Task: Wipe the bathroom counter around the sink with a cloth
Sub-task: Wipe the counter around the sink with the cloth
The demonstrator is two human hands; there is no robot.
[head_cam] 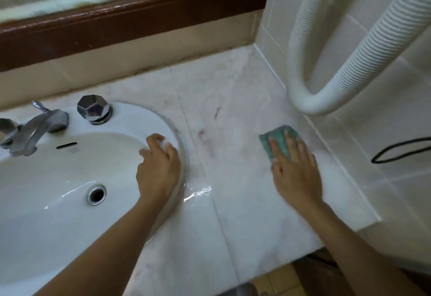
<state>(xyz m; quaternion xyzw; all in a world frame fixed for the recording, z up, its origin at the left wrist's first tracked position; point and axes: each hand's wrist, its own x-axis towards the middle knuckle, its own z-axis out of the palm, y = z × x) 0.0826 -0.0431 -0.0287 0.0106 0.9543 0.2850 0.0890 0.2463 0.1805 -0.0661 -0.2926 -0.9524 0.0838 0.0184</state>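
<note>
- The counter (pixel 233 214) is pale marble, smooth, with a seam running front to back to the right of the sink (pixel 58 202); faint reddish smears sit between sink and cloth, so this stretch looks not yet wiped.
- The sink is a glossy white oval basin with a raised rim, a round steel drain (pixel 96 194) in its floor and chrome taps (pixel 93 109) along its back edge.
- A ribbed white hose (pixel 338 81) loops down the tiled wall, far right of the sink.
- Right hand (pixel 296 174), well right of the sink: flat, fingers spread, pressing the cloth down — wiping is under way, though blur hides the stroke's direction.
- Left hand (pixel 158 169) rests loose on the sink's right rim, holding nothing, likely bracing.
- The cloth (pixel 278 140), a small green folded pad, lies on the counter close to the wall.
- A wet glint (pixel 198 193) lies just right of the rim; the next pass, I'd judge, should sweep back toward the sink through smears and puddle.
</note>
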